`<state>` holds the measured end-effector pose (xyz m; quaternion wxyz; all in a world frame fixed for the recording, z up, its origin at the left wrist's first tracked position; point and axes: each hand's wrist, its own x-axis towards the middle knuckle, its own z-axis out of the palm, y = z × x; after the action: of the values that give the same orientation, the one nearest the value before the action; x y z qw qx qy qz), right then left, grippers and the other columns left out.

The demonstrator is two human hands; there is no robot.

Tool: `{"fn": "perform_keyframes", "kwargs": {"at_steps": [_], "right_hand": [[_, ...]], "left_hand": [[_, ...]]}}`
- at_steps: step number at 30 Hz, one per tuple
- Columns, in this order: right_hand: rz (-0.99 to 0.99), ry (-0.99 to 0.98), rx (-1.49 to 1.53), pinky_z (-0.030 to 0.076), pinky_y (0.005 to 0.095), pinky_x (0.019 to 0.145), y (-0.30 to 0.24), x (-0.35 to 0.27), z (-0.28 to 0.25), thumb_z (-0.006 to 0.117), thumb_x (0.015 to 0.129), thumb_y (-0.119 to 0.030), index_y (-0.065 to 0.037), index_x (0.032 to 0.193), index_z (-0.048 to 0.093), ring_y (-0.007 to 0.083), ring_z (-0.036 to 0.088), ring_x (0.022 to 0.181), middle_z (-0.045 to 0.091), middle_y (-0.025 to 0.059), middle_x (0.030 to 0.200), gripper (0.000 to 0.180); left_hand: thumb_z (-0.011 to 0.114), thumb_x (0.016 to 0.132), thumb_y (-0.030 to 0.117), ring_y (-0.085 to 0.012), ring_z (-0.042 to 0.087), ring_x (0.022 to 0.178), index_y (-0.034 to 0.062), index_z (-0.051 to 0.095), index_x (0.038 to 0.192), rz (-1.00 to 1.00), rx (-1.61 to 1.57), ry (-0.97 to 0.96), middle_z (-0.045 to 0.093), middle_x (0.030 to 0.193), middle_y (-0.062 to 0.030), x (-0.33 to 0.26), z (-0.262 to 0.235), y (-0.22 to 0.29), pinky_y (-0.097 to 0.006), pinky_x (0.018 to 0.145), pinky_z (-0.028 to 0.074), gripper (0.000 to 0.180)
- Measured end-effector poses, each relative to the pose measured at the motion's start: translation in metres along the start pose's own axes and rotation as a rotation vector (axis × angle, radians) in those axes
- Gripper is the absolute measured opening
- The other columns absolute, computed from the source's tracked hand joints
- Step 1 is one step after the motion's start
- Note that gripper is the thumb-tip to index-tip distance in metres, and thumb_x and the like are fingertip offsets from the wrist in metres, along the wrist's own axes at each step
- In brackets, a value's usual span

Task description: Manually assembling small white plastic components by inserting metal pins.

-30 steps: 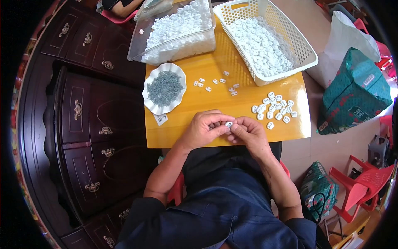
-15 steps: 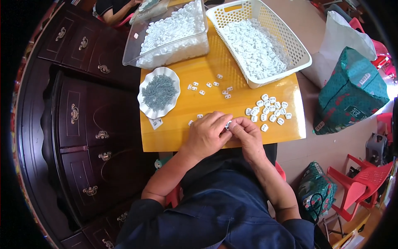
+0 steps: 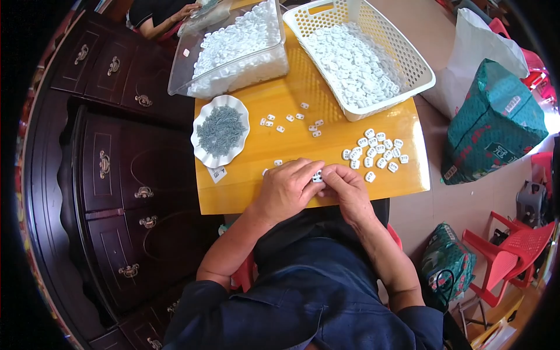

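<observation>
Over the near edge of the table my left hand (image 3: 287, 188) and my right hand (image 3: 349, 189) meet, thumbs and fingers closed around a small white plastic piece (image 3: 317, 175). Dark spots show on its upward face; the rest is covered by fingertips. To the right of my right hand lies a loose group of several white rounded pieces (image 3: 380, 149) with dark markings. Beyond my hands are several smaller white two-holed pieces (image 3: 280, 129). A white wavy-rimmed plate (image 3: 244, 129) at the left holds a heap of thin grey-green parts (image 3: 220, 130).
A clear plastic bin (image 3: 245, 74) and a white perforated basket (image 3: 417, 67), both full of white pieces, stand at the table's far side. Dark wooden drawers (image 3: 151, 163) flank the left. Green bags (image 3: 490, 125) and a red chair (image 3: 513, 251) are at right. Another person's arm (image 3: 154, 26) shows far left.
The white piece between my fingers shows more of its spotted face now. My hands stay together at the table's near edge. The whole view has shifted slightly.
</observation>
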<state>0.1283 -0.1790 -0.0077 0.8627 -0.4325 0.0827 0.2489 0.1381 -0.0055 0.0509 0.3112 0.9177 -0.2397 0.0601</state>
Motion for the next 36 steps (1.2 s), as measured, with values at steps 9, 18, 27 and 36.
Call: {"fn": "perform_keyframes", "kwargs": {"at_steps": [9,18,27,36], "right_hand": [[-0.078,0.071,-0.025,0.049,0.0224,0.072,0.002,-0.001,0.005,0.064,0.104,-0.019,-0.003,0.097,0.072,0.0064,0.06,0.075,0.069,-0.0008,0.084,0.02],[-0.074,0.093,-0.011,0.052,0.0233,0.071,0.004,0.003,-0.001,0.064,0.104,-0.018,-0.004,0.096,0.071,0.0071,0.063,0.074,0.069,0.0,0.084,0.018],[-0.05,0.091,0.059,0.055,0.0248,0.073,-0.002,0.001,0.0,0.062,0.105,-0.019,-0.007,0.099,0.069,0.0081,0.064,0.074,0.069,-0.0004,0.084,0.015],[-0.014,0.042,0.07,0.055,0.0252,0.072,-0.013,-0.01,-0.004,0.067,0.103,-0.019,-0.006,0.099,0.067,0.0092,0.065,0.077,0.071,0.0028,0.093,0.014]], "left_hand": [[0.078,0.084,0.012,-0.0318,0.071,0.087,0.0037,0.069,0.114,0.044,0.008,0.01,0.071,0.097,-0.0116,0.003,0.005,-0.004,-0.041,0.073,0.058,0.033],[0.076,0.086,0.014,-0.0322,0.071,0.083,0.0045,0.07,0.11,0.021,-0.017,0.01,0.071,0.095,-0.0121,0.005,0.011,-0.005,-0.042,0.07,0.057,0.026],[0.072,0.09,0.013,-0.0339,0.07,0.081,0.0054,0.069,0.11,0.006,-0.114,0.028,0.07,0.093,-0.0121,0.009,0.011,-0.006,-0.043,0.068,0.056,0.022],[0.077,0.086,0.011,-0.0364,0.071,0.091,0.0017,0.071,0.115,-0.025,-0.174,-0.053,0.073,0.102,-0.0167,0.013,0.003,0.008,-0.041,0.078,0.058,0.031]]}}
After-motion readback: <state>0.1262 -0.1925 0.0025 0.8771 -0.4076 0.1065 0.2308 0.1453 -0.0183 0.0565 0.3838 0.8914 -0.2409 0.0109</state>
